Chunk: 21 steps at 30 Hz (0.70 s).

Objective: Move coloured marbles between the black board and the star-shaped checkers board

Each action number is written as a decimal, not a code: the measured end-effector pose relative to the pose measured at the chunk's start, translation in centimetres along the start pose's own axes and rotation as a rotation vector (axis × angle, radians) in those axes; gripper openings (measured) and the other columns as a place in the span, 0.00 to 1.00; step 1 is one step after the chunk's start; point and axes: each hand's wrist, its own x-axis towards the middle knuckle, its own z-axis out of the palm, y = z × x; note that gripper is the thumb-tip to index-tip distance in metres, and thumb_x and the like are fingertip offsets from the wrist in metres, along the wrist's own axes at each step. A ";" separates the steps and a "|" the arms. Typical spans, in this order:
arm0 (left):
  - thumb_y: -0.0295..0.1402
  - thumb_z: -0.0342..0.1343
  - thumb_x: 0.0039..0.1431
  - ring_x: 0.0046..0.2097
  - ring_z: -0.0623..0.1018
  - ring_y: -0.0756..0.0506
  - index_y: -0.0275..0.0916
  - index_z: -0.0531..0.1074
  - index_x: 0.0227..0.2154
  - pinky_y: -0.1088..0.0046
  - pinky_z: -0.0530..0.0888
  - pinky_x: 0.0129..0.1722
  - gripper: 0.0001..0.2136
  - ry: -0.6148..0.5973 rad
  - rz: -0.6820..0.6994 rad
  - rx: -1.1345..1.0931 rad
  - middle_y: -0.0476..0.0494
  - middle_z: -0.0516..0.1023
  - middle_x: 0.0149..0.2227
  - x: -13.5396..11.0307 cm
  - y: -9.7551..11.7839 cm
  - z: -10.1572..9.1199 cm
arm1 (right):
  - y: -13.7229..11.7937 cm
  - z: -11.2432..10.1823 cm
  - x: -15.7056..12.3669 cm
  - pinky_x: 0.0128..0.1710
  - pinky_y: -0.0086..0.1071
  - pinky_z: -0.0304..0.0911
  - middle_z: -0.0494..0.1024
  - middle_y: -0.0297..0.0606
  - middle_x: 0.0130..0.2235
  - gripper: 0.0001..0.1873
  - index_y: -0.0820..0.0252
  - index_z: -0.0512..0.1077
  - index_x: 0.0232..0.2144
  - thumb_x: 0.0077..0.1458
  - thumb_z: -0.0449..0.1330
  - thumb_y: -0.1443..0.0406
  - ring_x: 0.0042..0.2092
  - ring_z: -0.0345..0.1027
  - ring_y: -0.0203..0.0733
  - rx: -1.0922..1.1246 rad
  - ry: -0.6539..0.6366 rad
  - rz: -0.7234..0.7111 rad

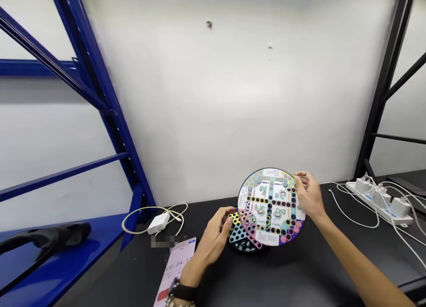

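A round, colourful game board [271,205] with rows of dark holes is tilted up off the black table [286,276], its face towards me. My right hand [309,196] grips its right rim, fingers closed on the edge. My left hand [216,236] is closed on the lower left edge, where a second perforated board [240,231] with yellow, blue and pink triangular sections lies underneath, partly hidden by the round one. A watch is on my left wrist.
A phone [178,265] showing a timer lies at the front left. A white charger with coiled cable [159,222] sits near the blue shelf frame [109,112]. At the right, a power strip [379,200] with plugs and white cables runs beside a black rack.
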 end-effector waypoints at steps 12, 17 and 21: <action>0.46 0.45 0.61 0.59 0.69 0.36 0.37 0.57 0.62 0.58 0.67 0.55 0.29 -0.051 -0.241 0.508 0.35 0.66 0.61 -0.2 -3.3 1.8 | 7.8 10.1 -2.0 0.37 0.32 0.61 0.75 0.36 0.31 0.13 0.58 0.67 0.42 0.60 0.45 0.62 0.37 0.70 0.42 -0.310 -0.389 0.235; 0.46 0.41 0.63 0.57 0.69 0.36 0.37 0.60 0.61 0.60 0.67 0.54 0.28 -0.138 -0.263 0.642 0.34 0.69 0.58 -0.5 -2.2 3.1 | 7.7 10.5 -2.1 0.43 0.34 0.59 0.73 0.43 0.46 0.13 0.57 0.67 0.45 0.60 0.48 0.64 0.48 0.67 0.44 -0.609 -0.557 0.153; 0.48 0.41 0.62 0.61 0.64 0.33 0.33 0.57 0.64 0.55 0.65 0.55 0.32 -0.116 -0.267 0.720 0.31 0.63 0.63 -0.9 -2.1 4.1 | 7.3 8.7 -3.0 0.53 0.41 0.55 0.69 0.43 0.55 0.19 0.55 0.66 0.53 0.61 0.49 0.58 0.55 0.62 0.47 -0.620 -0.671 0.034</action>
